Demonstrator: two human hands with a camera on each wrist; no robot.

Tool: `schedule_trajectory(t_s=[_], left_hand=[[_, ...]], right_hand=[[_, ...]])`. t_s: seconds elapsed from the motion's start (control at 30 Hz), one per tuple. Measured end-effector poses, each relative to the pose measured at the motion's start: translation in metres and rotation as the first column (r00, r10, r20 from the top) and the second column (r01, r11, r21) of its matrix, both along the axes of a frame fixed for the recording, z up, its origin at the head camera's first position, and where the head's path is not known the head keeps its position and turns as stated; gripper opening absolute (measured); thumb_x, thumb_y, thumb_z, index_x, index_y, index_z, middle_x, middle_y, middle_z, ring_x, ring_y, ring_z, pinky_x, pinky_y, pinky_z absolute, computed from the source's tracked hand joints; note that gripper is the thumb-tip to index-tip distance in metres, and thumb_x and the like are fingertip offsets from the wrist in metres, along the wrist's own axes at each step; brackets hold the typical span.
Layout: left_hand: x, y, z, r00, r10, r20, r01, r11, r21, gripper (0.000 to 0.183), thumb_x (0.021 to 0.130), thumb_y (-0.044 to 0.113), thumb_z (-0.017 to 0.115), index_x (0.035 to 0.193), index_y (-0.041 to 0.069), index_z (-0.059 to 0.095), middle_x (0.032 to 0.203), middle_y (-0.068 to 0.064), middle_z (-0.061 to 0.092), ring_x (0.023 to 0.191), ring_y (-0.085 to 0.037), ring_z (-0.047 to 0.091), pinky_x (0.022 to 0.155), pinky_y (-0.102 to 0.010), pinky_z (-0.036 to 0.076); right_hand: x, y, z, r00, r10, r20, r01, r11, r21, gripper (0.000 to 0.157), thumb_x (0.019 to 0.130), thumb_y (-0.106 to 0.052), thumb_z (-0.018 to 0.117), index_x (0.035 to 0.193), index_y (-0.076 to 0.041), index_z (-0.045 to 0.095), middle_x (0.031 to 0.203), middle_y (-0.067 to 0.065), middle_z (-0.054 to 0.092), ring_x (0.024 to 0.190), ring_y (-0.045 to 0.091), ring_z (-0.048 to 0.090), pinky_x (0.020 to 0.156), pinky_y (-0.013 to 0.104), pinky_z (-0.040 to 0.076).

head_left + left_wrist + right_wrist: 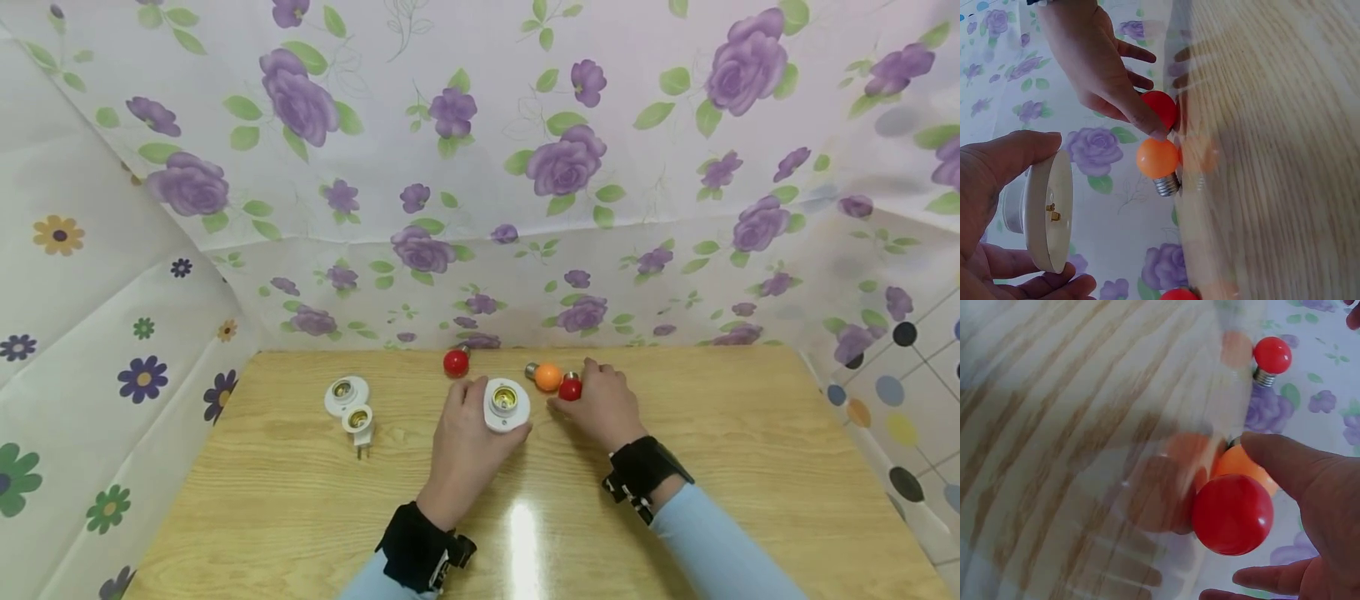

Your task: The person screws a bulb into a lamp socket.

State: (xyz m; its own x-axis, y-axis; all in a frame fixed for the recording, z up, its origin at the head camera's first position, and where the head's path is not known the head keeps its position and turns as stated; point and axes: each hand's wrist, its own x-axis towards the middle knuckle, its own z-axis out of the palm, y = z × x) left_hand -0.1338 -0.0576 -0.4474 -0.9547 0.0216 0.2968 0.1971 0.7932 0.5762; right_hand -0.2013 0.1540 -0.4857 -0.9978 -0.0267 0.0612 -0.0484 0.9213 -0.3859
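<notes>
My left hand [468, 433] grips a white round lamp holder [497, 421] by its edges, thumb on one side and fingers on the other. In the head view its brass-lined socket faces up; the left wrist view shows the hollow underside of the lamp holder [1060, 206] with small brass terminals. My right hand [609, 408] is at a red bulb [570, 387], thumb beside it and fingers spread apart on the far side. Against that red bulb lies an orange bulb [548, 377], its metal screw base pointing left. The right wrist view shows the red bulb [1233, 514] in front of the orange one.
Another red bulb [455, 362] lies at the back of the wooden table [262, 517]. To the left are a second round lamp holder [335, 406] and a socket adapter with plug pins [363, 433]. Flowered sheets [480, 167] hang behind and at the sides.
</notes>
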Motion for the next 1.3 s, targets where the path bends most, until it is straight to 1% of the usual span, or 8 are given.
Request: schedule_trajectory(t_s=[0.13,0.27,0.47,0.7,0.9,1.07,1.2,1.3], left_hand=[[0.002,0.001,-0.001,1.000,-0.002,0.001,0.002,1.000,-0.013,0.085,0.065,0.052,0.078,0.129,0.004,0.048,0.114,-0.006,0.046,0.095,-0.015,0.051,0.078,-0.030,0.047],[0.002,0.002,-0.003,1.000,0.001,0.005,-0.001,1.000,-0.030,0.086,0.066,0.053,0.077,0.130,0.004,0.047,0.113,-0.007,0.046,0.095,-0.015,0.051,0.078,-0.030,0.048],[0.002,0.001,-0.005,1.000,0.000,0.003,0.000,1.000,-0.027,0.086,0.066,0.054,0.077,0.130,0.004,0.047,0.114,-0.007,0.046,0.095,-0.016,0.051,0.078,-0.031,0.048],[0.002,-0.002,-0.008,1.000,0.015,-0.010,-0.016,1.000,-0.015,0.087,0.065,0.052,0.077,0.129,0.002,0.047,0.115,-0.008,0.048,0.097,-0.019,0.052,0.080,-0.033,0.047],[0.001,-0.004,-0.013,1.000,0.005,-0.001,-0.005,1.000,0.020,0.082,0.064,0.050,0.079,0.125,0.003,0.050,0.111,-0.007,0.047,0.092,-0.017,0.052,0.078,-0.032,0.047],[-0.001,-0.007,-0.017,1.000,0.013,0.027,-0.015,0.999,0.051,0.080,0.062,0.049,0.080,0.123,0.006,0.051,0.108,-0.004,0.047,0.090,-0.015,0.051,0.075,-0.031,0.047],[-0.004,-0.010,-0.020,0.998,0.011,0.055,-0.015,0.996,0.084,0.079,0.062,0.051,0.080,0.122,0.007,0.052,0.108,-0.004,0.046,0.089,-0.016,0.050,0.074,-0.031,0.047],[-0.008,-0.013,-0.023,0.997,0.012,0.072,-0.020,0.993,0.117,0.079,0.062,0.050,0.081,0.122,0.007,0.052,0.108,-0.003,0.046,0.090,-0.016,0.050,0.076,-0.031,0.047]], right_hand=[[-0.002,-0.001,-0.002,1.000,-0.016,-0.015,0.017,1.000,0.024,0.076,0.069,-0.060,0.071,0.111,0.000,0.053,0.093,0.015,0.053,0.084,0.031,0.051,0.059,0.043,0.050],[-0.003,-0.001,-0.003,0.999,-0.028,-0.018,0.028,0.999,0.033,0.063,0.071,-0.057,0.070,0.101,-0.003,0.055,0.087,0.013,0.051,0.079,0.029,0.050,0.055,0.040,0.048],[-0.002,0.002,-0.004,1.000,-0.027,0.010,0.026,0.999,0.030,0.051,0.075,-0.049,0.067,0.099,-0.004,0.059,0.088,0.013,0.052,0.078,0.028,0.050,0.053,0.038,0.047],[-0.003,0.007,-0.003,0.999,-0.019,0.037,0.018,1.000,0.014,0.042,0.078,-0.044,0.067,0.092,-0.005,0.058,0.080,0.009,0.053,0.068,0.023,0.053,0.049,0.035,0.046],[-0.001,0.013,-0.003,0.999,-0.014,0.040,0.015,1.000,-0.017,0.037,0.078,-0.040,0.067,0.089,-0.006,0.057,0.079,0.006,0.056,0.067,0.020,0.053,0.052,0.033,0.046],[0.003,0.019,0.002,1.000,0.005,-0.002,-0.006,0.998,-0.064,0.037,0.077,-0.034,0.069,0.098,-0.004,0.060,0.084,0.007,0.060,0.070,0.020,0.056,0.057,0.032,0.048],[0.005,0.024,0.009,0.999,0.011,-0.048,-0.015,0.997,-0.080,0.053,0.078,-0.033,0.070,0.118,-0.001,0.054,0.093,0.013,0.062,0.075,0.023,0.059,0.060,0.034,0.051],[0.007,0.028,0.015,0.998,0.008,-0.062,-0.014,0.995,-0.101,0.063,0.078,-0.033,0.071,0.126,-0.004,0.044,0.090,0.014,0.062,0.072,0.022,0.060,0.057,0.033,0.051]])
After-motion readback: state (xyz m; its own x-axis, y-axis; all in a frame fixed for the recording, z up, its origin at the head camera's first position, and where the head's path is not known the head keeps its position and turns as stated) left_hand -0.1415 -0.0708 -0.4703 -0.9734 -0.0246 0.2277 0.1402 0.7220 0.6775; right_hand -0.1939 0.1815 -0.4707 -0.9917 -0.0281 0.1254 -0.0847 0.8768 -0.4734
